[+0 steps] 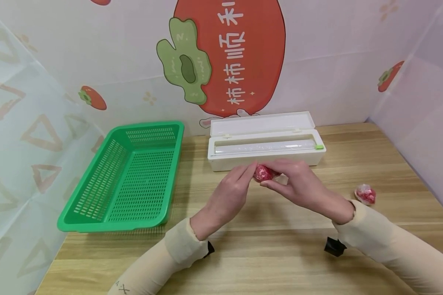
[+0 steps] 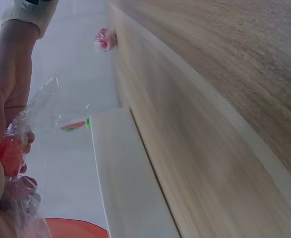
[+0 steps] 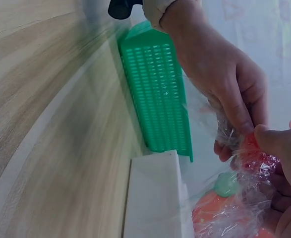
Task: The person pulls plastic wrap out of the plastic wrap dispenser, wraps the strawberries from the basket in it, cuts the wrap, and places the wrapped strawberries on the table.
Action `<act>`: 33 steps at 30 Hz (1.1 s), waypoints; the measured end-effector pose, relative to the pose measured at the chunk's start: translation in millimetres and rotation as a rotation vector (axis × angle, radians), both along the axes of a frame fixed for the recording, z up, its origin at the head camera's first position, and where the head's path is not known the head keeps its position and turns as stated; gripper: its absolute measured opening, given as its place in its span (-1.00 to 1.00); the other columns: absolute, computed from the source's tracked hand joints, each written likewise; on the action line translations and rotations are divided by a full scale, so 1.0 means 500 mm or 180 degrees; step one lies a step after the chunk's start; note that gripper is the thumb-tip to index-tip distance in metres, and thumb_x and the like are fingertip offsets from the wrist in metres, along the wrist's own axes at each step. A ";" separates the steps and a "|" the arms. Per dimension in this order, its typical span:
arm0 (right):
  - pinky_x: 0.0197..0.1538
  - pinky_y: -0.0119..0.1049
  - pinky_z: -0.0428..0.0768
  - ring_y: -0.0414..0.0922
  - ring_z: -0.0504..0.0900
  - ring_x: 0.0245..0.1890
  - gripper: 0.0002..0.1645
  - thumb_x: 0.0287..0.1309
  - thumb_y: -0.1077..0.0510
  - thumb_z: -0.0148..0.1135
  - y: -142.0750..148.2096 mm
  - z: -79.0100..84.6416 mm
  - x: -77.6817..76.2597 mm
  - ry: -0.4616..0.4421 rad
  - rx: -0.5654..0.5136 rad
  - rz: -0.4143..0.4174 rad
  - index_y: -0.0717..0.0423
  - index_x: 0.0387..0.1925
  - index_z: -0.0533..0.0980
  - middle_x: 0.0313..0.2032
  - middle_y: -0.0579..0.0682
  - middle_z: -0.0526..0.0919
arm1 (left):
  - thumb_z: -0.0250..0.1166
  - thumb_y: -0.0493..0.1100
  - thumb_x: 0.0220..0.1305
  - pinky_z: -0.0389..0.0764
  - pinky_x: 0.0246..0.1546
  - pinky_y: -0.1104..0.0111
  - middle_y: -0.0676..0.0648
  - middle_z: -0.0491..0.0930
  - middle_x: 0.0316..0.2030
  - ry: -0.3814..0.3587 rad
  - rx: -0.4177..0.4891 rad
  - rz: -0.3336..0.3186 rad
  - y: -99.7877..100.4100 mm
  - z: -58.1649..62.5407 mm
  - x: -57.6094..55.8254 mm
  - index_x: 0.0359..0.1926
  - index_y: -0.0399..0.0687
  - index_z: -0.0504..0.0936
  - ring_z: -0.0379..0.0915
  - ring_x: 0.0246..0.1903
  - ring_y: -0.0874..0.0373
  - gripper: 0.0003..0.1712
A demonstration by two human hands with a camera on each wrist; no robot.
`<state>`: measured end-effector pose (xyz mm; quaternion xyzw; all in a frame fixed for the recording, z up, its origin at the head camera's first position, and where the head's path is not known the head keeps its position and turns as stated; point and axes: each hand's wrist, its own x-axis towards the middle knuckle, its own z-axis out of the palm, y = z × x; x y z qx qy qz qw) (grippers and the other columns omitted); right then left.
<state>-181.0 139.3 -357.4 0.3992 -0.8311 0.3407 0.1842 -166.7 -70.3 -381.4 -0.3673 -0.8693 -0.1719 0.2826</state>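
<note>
Between both hands, raised above the table, is a small red round object (image 1: 263, 173) in crinkled clear plastic film (image 2: 42, 101). What the object is, I cannot tell. My left hand (image 1: 227, 197) pinches it from the left, with bunched film at its fingertips. From the right, my right hand (image 1: 303, 185) holds it, the thumb lying against the red surface in the right wrist view. Loose film spreads out around the fingers. Just behind the hands stands an open white box (image 1: 221, 164) holding a roll of film (image 1: 266, 146).
A green slotted basket (image 1: 177, 164) stands at the left. Another red object in film (image 1: 365, 194) lies on the wooden table (image 1: 273, 262) at the right. The white box's lid (image 1: 262, 123) leans back near the printed wall, and a green tab (image 1: 319, 146) sits at its right end.
</note>
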 end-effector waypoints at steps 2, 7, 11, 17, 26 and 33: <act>-0.21 -0.42 0.68 -0.31 0.69 -0.29 -0.47 -0.07 0.14 0.55 -0.002 0.003 0.001 0.0023 -0.0050 0.0011 0.09 0.02 0.64 -0.17 -0.09 0.77 | 0.08 -0.51 0.34 0.61 0.09 0.43 -0.17 0.64 0.04 -0.0049 0.0070 -0.0003 0.001 0.003 0.001 0.26 -0.39 0.45 0.60 0.01 0.07 -0.53; -0.11 -0.58 0.62 -0.33 0.70 -0.25 -0.47 -0.02 0.10 0.53 -0.006 0.011 0.005 0.0034 -0.0143 0.0059 0.07 0.05 0.63 -0.12 -0.10 0.76 | 0.07 -0.53 0.33 0.60 0.09 0.47 -0.21 0.66 -0.01 -0.0088 0.0405 -0.0093 0.003 0.007 0.003 0.26 -0.42 0.43 0.64 0.01 0.05 -0.53; -0.06 -0.61 0.59 -0.26 0.73 -0.24 -0.51 0.08 -0.01 0.45 -0.010 0.015 0.009 0.0144 -0.0307 0.0101 0.11 0.03 0.64 -0.13 -0.05 0.77 | 0.08 -0.46 0.39 0.63 0.02 0.48 -0.24 0.69 -0.08 -0.0105 0.0702 -0.0095 0.005 0.009 0.004 0.28 -0.43 0.42 0.68 -0.04 0.02 -0.55; 0.01 -0.59 0.59 -0.15 0.75 -0.21 -0.50 0.11 -0.03 0.42 -0.016 0.019 0.012 0.0343 -0.0537 0.0149 0.18 0.01 0.65 -0.13 0.04 0.78 | 0.05 -0.40 0.44 0.64 0.04 0.42 -0.27 0.68 -0.05 -0.0298 0.1025 -0.0088 0.008 0.012 0.009 0.25 -0.42 0.44 0.67 -0.01 -0.02 -0.60; 0.06 -0.62 0.56 -0.16 0.74 -0.15 -0.37 -0.23 0.29 0.60 -0.021 0.018 0.018 0.0317 -0.0570 0.0126 0.21 0.02 0.64 -0.09 0.05 0.76 | 0.01 -0.35 0.45 0.50 0.15 0.33 -0.21 0.51 -0.02 -0.0300 0.1072 0.0125 0.017 0.009 0.012 0.17 -0.33 0.55 0.46 0.01 0.02 -0.64; 0.01 -0.57 0.61 -0.18 0.73 -0.18 -0.34 -0.27 0.33 0.60 -0.023 0.017 0.018 0.0443 -0.0676 0.0201 0.23 0.03 0.63 -0.09 0.05 0.76 | 0.05 -0.32 0.43 0.36 -0.33 0.40 -0.08 0.34 -0.32 -0.0214 0.0954 0.0349 0.017 0.015 0.018 0.14 -0.25 0.61 0.26 -0.33 0.14 -0.65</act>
